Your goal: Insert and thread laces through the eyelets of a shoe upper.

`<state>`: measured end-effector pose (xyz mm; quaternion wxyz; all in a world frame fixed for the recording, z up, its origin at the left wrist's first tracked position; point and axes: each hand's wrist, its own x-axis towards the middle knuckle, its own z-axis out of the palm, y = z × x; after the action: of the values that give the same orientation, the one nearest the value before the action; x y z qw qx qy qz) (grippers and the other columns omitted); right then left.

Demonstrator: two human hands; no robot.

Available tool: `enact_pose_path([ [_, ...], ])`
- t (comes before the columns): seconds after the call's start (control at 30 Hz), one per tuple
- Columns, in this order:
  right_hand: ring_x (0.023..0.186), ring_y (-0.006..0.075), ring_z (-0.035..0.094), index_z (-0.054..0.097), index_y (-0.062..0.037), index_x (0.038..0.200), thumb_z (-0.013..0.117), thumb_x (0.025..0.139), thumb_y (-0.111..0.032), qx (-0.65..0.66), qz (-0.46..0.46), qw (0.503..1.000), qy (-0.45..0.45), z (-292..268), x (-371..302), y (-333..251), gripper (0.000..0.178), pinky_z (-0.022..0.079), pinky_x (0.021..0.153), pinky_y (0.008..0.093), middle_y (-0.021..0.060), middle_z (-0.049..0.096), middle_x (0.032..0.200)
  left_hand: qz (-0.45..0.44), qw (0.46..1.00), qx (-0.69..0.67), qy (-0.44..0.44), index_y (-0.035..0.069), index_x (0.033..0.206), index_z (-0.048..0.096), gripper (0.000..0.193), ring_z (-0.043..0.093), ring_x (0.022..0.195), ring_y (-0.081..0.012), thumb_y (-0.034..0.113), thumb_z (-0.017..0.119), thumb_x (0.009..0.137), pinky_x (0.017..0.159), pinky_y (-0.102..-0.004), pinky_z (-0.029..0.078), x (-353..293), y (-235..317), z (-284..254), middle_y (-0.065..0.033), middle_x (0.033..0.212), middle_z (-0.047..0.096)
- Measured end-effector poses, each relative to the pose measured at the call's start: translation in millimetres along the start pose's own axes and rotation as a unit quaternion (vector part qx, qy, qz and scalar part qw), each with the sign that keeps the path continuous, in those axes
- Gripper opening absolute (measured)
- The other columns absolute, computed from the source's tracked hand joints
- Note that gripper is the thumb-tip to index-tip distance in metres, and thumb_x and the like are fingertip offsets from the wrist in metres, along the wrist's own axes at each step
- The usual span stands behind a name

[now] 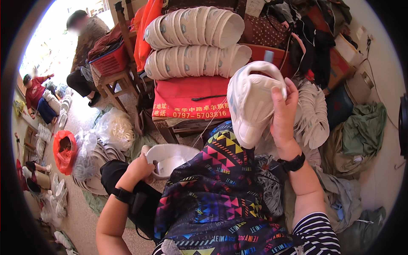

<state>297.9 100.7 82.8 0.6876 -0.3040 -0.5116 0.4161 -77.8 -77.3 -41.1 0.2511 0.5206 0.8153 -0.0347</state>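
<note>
Raised before the red-covered stool, a white shoe upper (250, 100) with pale grey trim points its toe down. My right hand (285, 111) is closed on its right side near the opening, thumb on the near face. A thin thread hangs left of the upper. Low at my left sits a white basin (176, 154) beside my lap, with small things inside too unclear to name. My left hand (140, 169) is curled closed at the basin's left rim; its fingertips are partly hidden. A patterned apron (212, 191) covers my lap.
Two nested rows of white uppers (193, 27) lie on the stool's red cover (182, 91). More uppers (313, 112) hang at right, by piled cloth (361, 131). Left stand plastic bags (112, 129) and a red bag (64, 148). Other people (87, 40) sit farther left.
</note>
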Motion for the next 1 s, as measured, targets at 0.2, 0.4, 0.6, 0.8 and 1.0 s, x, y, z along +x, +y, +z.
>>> enact_pose_path([
  [0.2,0.104,0.0128,0.051,0.045,0.0013,0.125,0.068,0.090,-0.033,-0.006,0.073,0.994,-0.079,8.4,1.7,-12.9,0.055,0.044,0.090,0.0267,0.0078,0.050,0.117,0.045,0.997,0.070,-0.002,-0.002,0.109,0.058,0.045,0.065,0.096,-0.0386,0.036,0.058,0.085,0.081,-0.0470,0.052,-8.1,17.8,-4.5,-0.0228,0.100,0.068],
  [0.4,0.112,0.0257,0.051,0.048,0.0032,0.124,0.058,0.091,-0.053,-0.410,0.122,0.882,-0.199,-25.8,-23.9,55.4,0.066,0.043,0.094,0.0360,0.0191,0.053,0.120,0.220,0.936,-0.266,0.073,0.002,0.124,0.057,0.041,0.065,0.087,-0.0267,0.026,0.063,0.091,0.078,-0.0353,0.052,2.4,69.3,-1.7,-0.0149,0.096,0.065],
  [0.6,0.115,0.0431,0.049,0.048,0.0009,0.124,0.050,0.090,-0.060,-0.418,0.088,0.856,-0.291,-2.3,-55.0,34.3,0.069,0.042,0.097,0.0446,0.0288,0.052,0.118,0.350,0.822,-0.433,0.116,0.005,0.142,0.041,0.060,0.054,0.110,-0.0249,0.028,0.065,0.091,0.093,-0.0339,0.046,-11.7,146.5,-6.6,-0.0172,0.130,0.046],
  [0.8,0.113,0.0437,0.054,0.054,0.0081,0.113,0.043,0.092,-0.061,-0.455,0.140,0.811,-0.342,1.2,-63.3,51.1,0.073,0.043,0.096,0.0448,0.0313,0.057,0.117,0.383,0.847,-0.342,0.136,0.005,0.143,0.035,0.070,0.039,0.130,-0.0319,0.034,0.068,0.088,0.107,-0.0404,0.035,-0.4,164.5,12.3,-0.0198,0.137,0.040],
  [1.0,0.113,0.0426,0.055,0.054,0.0096,0.118,0.048,0.090,-0.063,-0.434,0.138,0.830,-0.323,-1.6,-67.2,104.1,0.078,0.044,0.096,0.0433,0.0326,0.058,0.116,0.359,0.839,-0.393,0.109,0.002,0.141,0.037,0.070,0.042,0.129,-0.0297,0.034,0.069,0.087,0.107,-0.0390,0.036,47.7,146.8,48.1,-0.0212,0.137,0.043],
])
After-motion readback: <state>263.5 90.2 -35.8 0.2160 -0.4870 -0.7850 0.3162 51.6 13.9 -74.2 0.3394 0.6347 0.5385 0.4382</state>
